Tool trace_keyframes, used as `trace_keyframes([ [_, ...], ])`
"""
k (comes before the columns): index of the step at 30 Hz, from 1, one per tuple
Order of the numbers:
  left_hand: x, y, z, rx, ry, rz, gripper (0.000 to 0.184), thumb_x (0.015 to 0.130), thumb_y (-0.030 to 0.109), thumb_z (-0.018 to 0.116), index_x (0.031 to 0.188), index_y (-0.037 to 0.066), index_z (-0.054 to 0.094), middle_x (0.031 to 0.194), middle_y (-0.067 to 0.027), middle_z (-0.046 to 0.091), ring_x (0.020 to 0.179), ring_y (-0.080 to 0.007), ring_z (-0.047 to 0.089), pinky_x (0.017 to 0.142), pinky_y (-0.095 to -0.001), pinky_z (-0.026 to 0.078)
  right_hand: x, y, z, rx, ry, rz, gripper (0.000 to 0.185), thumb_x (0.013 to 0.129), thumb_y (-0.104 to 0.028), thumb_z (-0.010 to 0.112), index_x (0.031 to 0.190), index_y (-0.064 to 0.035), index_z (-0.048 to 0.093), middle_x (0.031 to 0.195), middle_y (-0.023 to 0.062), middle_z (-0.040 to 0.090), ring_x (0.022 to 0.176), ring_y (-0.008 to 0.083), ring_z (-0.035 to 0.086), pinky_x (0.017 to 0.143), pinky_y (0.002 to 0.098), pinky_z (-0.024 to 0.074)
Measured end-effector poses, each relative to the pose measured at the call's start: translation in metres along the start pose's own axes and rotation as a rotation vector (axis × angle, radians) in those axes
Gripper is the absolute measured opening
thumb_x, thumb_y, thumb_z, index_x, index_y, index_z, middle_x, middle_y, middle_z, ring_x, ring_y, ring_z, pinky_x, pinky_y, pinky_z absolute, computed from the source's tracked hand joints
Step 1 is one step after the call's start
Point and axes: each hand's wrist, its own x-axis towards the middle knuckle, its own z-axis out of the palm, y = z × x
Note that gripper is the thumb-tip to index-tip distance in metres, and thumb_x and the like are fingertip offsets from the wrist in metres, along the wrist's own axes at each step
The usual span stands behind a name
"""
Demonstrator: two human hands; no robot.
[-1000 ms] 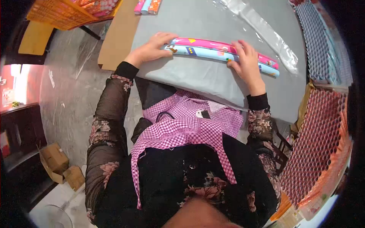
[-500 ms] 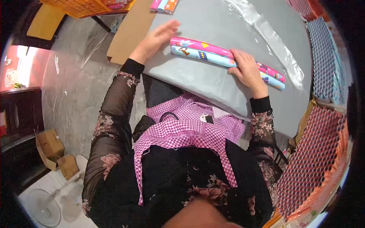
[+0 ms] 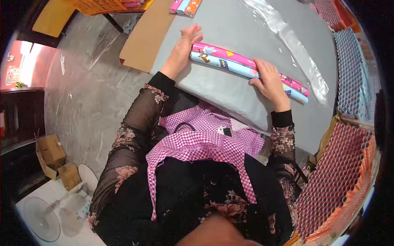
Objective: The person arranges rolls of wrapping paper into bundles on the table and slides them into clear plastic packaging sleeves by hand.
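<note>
Grey tabletop (image 3: 221, 24): pink and blue rolls (image 3: 236, 62) lay side by side, long axis crosswise, left hand (image 3: 180, 50) spread at their left end, right hand (image 3: 271, 80) clasped over them nearer the right.

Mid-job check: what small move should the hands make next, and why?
Probably press the left hand gently against the left ends of the pink roll and blue roll to even them. Its open palm stands right by those ends, while the right hand lies across both rolls and could steady them.
</note>
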Motion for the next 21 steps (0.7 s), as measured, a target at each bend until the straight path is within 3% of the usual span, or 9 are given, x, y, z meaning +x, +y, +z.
trace_keyframes([
  [3, -0.001, 0.001, -0.005, -0.020, 0.033, -0.013, 0.101, 0.092, 0.077, 0.019, 0.152, -0.004, 0.023, 0.154, -0.0176, 0.034, 0.142, -0.0312, 0.036, 0.115, -0.0423, 0.029, 0.000, -0.002, -0.001, 0.001, -0.010, 0.004, 0.070, 0.078, -0.030, 0.074, 0.136, -0.0023, 0.047, 0.130, 0.0176, 0.056, 0.122, 0.0354, 0.050, 0.102, 0.0444, 0.0383],
  [5, -0.003, 0.007, -0.003, 0.062, 0.033, 0.011, 0.088, 0.100, 0.067, 0.022, 0.151, -0.004, 0.027, 0.152, -0.0197, 0.038, 0.136, -0.0295, 0.044, 0.114, -0.0394, 0.032, 0.000, -0.002, -0.001, 0.002, -0.008, 0.002, 0.069, 0.078, -0.030, 0.073, 0.136, -0.0021, 0.048, 0.129, 0.0179, 0.056, 0.122, 0.0358, 0.050, 0.102, 0.0445, 0.0384],
  [7, -0.006, -0.006, 0.000, 0.206, -0.011, 0.097, 0.066, 0.105, 0.050, 0.035, 0.144, -0.003, 0.041, 0.142, -0.0186, 0.050, 0.130, -0.0277, 0.050, 0.110, -0.0378, 0.037, -0.002, 0.000, 0.001, 0.004, 0.008, -0.006, 0.067, 0.079, -0.030, 0.073, 0.134, -0.0018, 0.048, 0.128, 0.0178, 0.056, 0.121, 0.0365, 0.051, 0.101, 0.0445, 0.0386],
  [9, -0.002, -0.020, 0.004, 0.347, -0.066, 0.222, 0.053, 0.100, 0.039, 0.055, 0.136, 0.000, 0.051, 0.122, -0.0158, 0.064, 0.115, -0.0297, 0.058, 0.101, -0.0408, 0.044, -0.002, -0.001, 0.003, -0.018, 0.042, -0.016, 0.066, 0.078, -0.029, 0.073, 0.133, -0.0018, 0.048, 0.126, 0.0181, 0.057, 0.118, 0.0379, 0.051, 0.100, 0.0452, 0.0390],
  [10, -0.004, -0.020, 0.003, 0.649, -0.090, 0.284, 0.051, 0.094, 0.027, 0.064, 0.137, 0.002, 0.050, 0.125, -0.0147, 0.061, 0.112, -0.0288, 0.058, 0.099, -0.0402, 0.045, -0.002, -0.001, 0.001, 0.001, 0.045, -0.023, 0.066, 0.078, -0.029, 0.073, 0.133, -0.0020, 0.049, 0.126, 0.0182, 0.057, 0.118, 0.0379, 0.051, 0.100, 0.0451, 0.0393],
  [11, -0.007, -0.009, 0.006, 0.785, -0.070, 0.361, 0.055, 0.086, 0.027, 0.071, 0.133, 0.004, 0.054, 0.121, -0.0136, 0.062, 0.108, -0.0291, 0.058, 0.093, -0.0403, 0.046, -0.002, -0.002, 0.001, 0.022, 0.041, -0.028, 0.066, 0.077, -0.029, 0.073, 0.132, -0.0021, 0.049, 0.125, 0.0182, 0.057, 0.117, 0.0380, 0.051, 0.099, 0.0450, 0.0395],
  [13, -0.009, -0.002, 0.007, 0.825, -0.120, 0.326, 0.057, 0.082, 0.029, 0.075, 0.130, 0.005, 0.057, 0.119, -0.0129, 0.062, 0.109, -0.0287, 0.056, 0.092, -0.0410, 0.045, -0.002, -0.002, 0.003, 0.014, 0.062, -0.039, 0.065, 0.077, -0.028, 0.074, 0.132, -0.0024, 0.049, 0.125, 0.0182, 0.057, 0.116, 0.0379, 0.051, 0.099, 0.0449, 0.0397],
  [16, -0.008, -0.008, -0.001, 0.982, -0.170, 0.527, 0.056, 0.080, 0.031, 0.076, 0.126, 0.005, 0.059, 0.117, -0.0132, 0.062, 0.111, -0.0300, 0.054, 0.096, -0.0422, 0.042, -0.004, 0.001, 0.006, 0.000, 0.060, -0.019, 0.064, 0.077, -0.028, 0.074, 0.131, -0.0028, 0.050, 0.125, 0.0180, 0.057, 0.115, 0.0379, 0.052, 0.098, 0.0451, 0.0401],
  [21, -0.007, -0.007, -0.001, 0.952, -0.232, 0.448, 0.048, 0.082, 0.030, 0.075, 0.122, 0.006, 0.062, 0.120, -0.0106, 0.062, 0.114, -0.0308, 0.054, 0.102, -0.0432, 0.037, -0.004, 0.001, 0.004, 0.005, 0.095, -0.046, 0.065, 0.077, -0.028, 0.074, 0.132, -0.0028, 0.050, 0.125, 0.0180, 0.058, 0.117, 0.0384, 0.052, 0.100, 0.0460, 0.0406],
])
